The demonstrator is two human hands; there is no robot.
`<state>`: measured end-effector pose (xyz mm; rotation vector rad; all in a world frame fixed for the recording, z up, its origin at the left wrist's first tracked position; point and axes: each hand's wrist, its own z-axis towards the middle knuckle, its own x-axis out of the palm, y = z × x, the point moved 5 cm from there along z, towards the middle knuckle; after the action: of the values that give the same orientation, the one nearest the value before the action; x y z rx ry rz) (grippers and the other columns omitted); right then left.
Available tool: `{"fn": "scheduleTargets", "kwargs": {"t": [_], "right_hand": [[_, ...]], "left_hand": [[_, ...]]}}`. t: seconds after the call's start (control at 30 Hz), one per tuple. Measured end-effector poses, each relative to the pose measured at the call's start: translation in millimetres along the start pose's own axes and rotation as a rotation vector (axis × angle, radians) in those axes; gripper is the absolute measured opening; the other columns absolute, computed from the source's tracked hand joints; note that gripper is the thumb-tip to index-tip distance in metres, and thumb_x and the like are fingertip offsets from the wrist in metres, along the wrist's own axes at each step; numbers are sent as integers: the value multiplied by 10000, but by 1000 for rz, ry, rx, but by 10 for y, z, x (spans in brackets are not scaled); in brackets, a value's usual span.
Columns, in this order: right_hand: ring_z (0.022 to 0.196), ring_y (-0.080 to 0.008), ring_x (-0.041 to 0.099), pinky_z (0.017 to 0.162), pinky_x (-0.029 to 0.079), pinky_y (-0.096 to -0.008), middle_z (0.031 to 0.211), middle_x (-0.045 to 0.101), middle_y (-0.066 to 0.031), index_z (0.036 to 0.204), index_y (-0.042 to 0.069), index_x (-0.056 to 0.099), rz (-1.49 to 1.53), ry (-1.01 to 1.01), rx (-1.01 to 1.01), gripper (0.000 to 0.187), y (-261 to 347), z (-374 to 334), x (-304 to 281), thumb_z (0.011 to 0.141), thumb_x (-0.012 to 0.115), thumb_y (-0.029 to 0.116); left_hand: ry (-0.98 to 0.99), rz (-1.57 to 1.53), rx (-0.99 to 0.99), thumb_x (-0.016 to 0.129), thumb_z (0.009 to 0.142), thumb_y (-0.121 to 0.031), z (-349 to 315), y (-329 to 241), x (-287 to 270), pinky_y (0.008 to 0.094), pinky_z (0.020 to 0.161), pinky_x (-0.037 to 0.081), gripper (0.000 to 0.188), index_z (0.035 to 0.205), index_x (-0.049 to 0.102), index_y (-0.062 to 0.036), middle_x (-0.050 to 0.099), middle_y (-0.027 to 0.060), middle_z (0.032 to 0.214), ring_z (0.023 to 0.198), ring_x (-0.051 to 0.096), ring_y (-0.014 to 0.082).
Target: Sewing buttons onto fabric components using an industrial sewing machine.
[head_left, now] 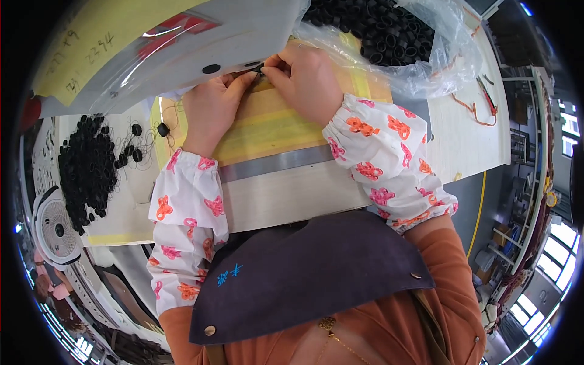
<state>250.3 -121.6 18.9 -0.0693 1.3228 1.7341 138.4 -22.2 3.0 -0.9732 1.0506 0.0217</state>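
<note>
Both hands meet at the tabletop's [292, 194] far edge: left hand [210, 109] and right hand [304, 76] each pinch one small black ring [260, 68], steadying it; loose rings [85, 164] wait nearby.

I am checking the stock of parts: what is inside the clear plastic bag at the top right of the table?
The clear plastic bag holds many small black rings, heaped together. How deep the heap goes cannot be seen; the upper rings cover the rest.

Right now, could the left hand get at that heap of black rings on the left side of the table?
Probably yes. The left hand is pinching a small black piece with the right hand, and the heap of black rings lies on its own side with only loose rings between.
</note>
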Motion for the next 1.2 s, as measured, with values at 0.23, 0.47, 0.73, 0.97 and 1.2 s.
{"fn": "scheduleTargets", "kwargs": {"t": [0.23, 0.47, 0.73, 0.97, 1.2], "right_hand": [[557, -268, 572, 511, 451, -313, 646, 585, -143, 762, -19, 565, -32, -43, -43, 91, -26, -33, 31, 714, 618, 38], [649, -366, 557, 563, 459, -422, 725, 562, -182, 749, 13, 527, -66, -20, -2, 89, 7, -44, 32, 742, 574, 89], [625, -324, 568, 548, 464, -399, 707, 572, -143, 734, 34, 532, -165, -20, -29, 91, 40, -36, 5, 726, 592, 102], [624, -306, 571, 549, 458, -388, 694, 574, -121, 721, 50, 538, -174, -8, 14, 100, 17, -18, 10, 714, 609, 120], [536, -278, 569, 511, 455, -340, 619, 593, -130, 720, 0, 603, -178, -16, -15, 96, 30, 3, 62, 701, 621, 92]], "left_hand": [[45, -20, -57, 565, 773, -356, -5, -37, -20, 288, 521, 418, 295, 793, 664, -79, 590, 68, 578, 519, 556, 199], [10, -19, 28, 540, 784, -390, 19, 7, -23, 305, 533, 431, 318, 803, 672, -101, 594, 78, 589, 538, 569, 219], [24, 20, 24, 538, 786, -385, 19, 11, -15, 318, 540, 437, 303, 821, 678, -118, 605, 83, 612, 563, 577, 238], [-15, 2, 79, 549, 781, -365, 33, -9, -21, 313, 542, 436, 282, 818, 677, -117, 603, 77, 606, 568, 579, 234], [51, -64, -44, 601, 788, -370, -4, 29, -58, 254, 534, 408, 323, 845, 652, -56, 596, 57, 594, 522, 521, 102]]}}
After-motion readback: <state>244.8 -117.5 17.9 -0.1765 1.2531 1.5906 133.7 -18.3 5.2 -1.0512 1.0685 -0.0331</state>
